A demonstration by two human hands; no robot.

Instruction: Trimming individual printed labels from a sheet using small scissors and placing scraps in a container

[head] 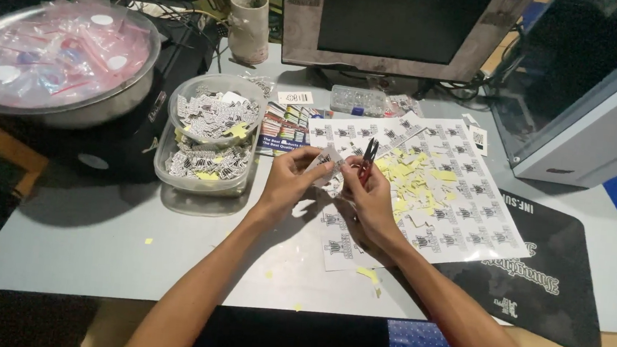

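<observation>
My left hand [290, 175] pinches a small white printed sticker piece [325, 158] above the table. Close beside it, my right hand [368, 193] grips small red-handled scissors [367, 156], their blades pointing up and slightly apart next to the piece. Under both hands lie white sheets of printed stickers [463, 187], strewn with yellow paper scraps [412, 179]. To the left stand two clear plastic containers [208, 176] holding several cut stickers.
A large metal bowl [106, 100] of plastic bags sits at the far left. A monitor [396, 25], a taped cup [250, 25] and a small clear box [358, 100] stand at the back. A computer case [595, 124] is right, a black mat [544, 291] in front.
</observation>
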